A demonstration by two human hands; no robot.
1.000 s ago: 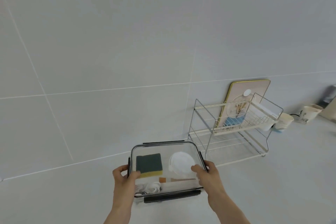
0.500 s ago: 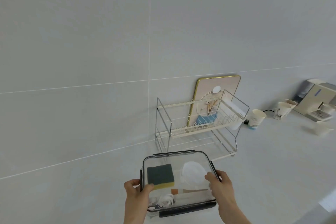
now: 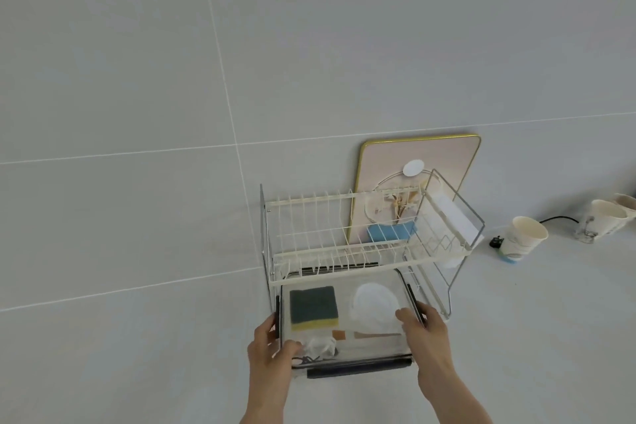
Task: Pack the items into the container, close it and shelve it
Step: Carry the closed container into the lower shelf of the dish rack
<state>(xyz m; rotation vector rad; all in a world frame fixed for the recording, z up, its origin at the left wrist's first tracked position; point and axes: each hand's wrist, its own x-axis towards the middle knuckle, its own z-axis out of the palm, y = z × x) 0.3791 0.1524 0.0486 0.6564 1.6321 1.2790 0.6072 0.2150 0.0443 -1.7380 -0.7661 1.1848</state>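
Lower centre of frame: clear lidded plastic container [image 3: 347, 327], packed and latched, sits half under white wire rack [image 3: 344, 251]. Left hand [image 3: 272, 351] and right hand [image 3: 426, 330] fingers grasp its sides. Shelving nearly done.

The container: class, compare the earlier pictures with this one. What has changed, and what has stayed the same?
The container has moved forward: its far end now sits under the upper tier of the dish rack. Unchanged: the left hand and right hand still grip its sides, lid on, sponge inside.
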